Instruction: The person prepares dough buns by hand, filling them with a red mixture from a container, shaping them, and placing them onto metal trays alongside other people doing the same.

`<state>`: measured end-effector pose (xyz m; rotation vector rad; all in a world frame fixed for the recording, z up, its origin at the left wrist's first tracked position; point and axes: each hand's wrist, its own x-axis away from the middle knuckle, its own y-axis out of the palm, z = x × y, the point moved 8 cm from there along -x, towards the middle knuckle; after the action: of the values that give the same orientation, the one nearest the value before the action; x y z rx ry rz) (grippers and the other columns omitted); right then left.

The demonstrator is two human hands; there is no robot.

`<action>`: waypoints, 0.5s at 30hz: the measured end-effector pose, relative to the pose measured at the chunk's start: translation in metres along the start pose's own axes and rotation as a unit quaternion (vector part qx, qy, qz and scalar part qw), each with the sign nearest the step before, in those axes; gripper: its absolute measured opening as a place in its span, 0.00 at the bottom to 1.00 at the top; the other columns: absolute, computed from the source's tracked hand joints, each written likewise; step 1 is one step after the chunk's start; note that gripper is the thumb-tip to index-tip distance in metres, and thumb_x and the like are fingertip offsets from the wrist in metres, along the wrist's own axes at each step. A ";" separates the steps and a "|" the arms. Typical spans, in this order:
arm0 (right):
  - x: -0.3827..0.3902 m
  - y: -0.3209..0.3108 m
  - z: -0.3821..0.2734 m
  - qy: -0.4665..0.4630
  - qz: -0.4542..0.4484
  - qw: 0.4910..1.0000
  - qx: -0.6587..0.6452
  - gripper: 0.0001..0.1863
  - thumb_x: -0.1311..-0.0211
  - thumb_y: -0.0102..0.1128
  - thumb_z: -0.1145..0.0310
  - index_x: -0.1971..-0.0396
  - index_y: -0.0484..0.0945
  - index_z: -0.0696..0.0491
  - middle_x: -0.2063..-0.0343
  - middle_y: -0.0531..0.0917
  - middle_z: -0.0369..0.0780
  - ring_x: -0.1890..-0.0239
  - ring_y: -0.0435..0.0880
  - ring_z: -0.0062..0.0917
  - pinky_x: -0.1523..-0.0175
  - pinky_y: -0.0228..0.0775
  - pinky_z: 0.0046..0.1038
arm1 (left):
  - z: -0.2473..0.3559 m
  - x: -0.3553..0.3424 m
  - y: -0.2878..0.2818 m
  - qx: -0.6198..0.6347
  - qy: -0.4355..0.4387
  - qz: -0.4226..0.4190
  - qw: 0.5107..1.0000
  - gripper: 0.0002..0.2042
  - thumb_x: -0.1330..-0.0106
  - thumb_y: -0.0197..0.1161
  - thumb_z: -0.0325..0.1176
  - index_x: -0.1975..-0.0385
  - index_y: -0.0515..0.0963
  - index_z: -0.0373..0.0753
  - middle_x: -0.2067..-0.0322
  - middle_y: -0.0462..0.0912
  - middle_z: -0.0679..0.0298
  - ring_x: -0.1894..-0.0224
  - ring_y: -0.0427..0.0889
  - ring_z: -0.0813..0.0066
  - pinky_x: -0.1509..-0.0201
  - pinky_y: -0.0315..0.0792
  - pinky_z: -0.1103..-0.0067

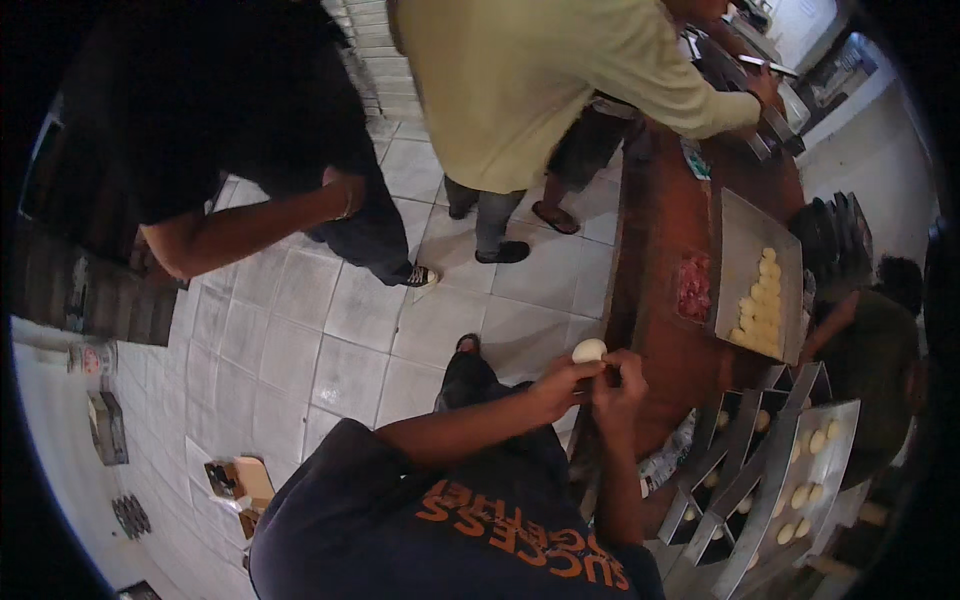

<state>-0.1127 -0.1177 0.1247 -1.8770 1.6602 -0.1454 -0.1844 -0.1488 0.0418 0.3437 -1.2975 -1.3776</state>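
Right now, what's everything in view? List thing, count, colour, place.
Table: one, brown, right.
Tray: one, silvery, on table.
Dough pieces: many, yellowish, in tray.
Red food: one batch, left of tray.
Pans: several, silvery, lower right.
Unclear objects: several, black, right of tray.
Cardboard box: one, brown, left floor.
Floor: one, pale tiles, left.
Co-workers: at least three, dark or yellowish clothing, top, right.
Dough ball: one, pale, in hand.
Shirt: one, navy, bottom.
Left fingers: one hand, on dough ball.
Right fingers: one hand, beside left.

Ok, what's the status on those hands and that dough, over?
Left hand holding dough ball. Right hand close against it, grip unclear. Ball raised near table edge. Nothing visibly blocking hands.
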 end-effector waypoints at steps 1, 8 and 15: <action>0.001 0.010 -0.005 -0.029 -0.009 1.000 0.008 0.09 0.60 0.59 0.78 0.73 0.73 0.57 0.69 0.73 0.44 0.64 0.72 0.37 0.58 0.65 0.33 | 0.008 0.009 -0.011 0.018 -0.019 0.013 1.000 0.15 0.41 0.58 0.40 0.58 0.69 0.39 0.65 0.73 0.66 0.60 0.73 0.74 0.53 0.67 0.74; 0.010 0.128 -0.031 -0.020 -0.090 0.995 -0.026 0.10 0.60 0.60 0.78 0.72 0.76 0.57 0.73 0.76 0.42 0.70 0.76 0.33 0.63 0.69 0.28 | 0.059 0.059 -0.093 0.059 0.100 0.047 0.992 0.14 0.41 0.58 0.36 0.57 0.70 0.39 0.63 0.74 0.64 0.58 0.73 0.71 0.54 0.68 0.72; 0.046 0.327 -0.049 0.025 -0.423 0.887 -0.182 0.13 0.53 0.62 0.72 0.66 0.74 0.57 0.72 0.78 0.39 0.71 0.78 0.25 0.65 0.69 0.22 | 0.127 0.136 -0.280 0.028 0.121 0.159 0.979 0.15 0.43 0.59 0.34 0.59 0.71 0.35 0.62 0.75 0.64 0.62 0.75 0.75 0.58 0.69 0.79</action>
<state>-0.4070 -0.1841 -0.0175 -2.8018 0.8085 -0.2467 -0.4710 -0.2756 -0.0806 0.3155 -1.1334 -0.9977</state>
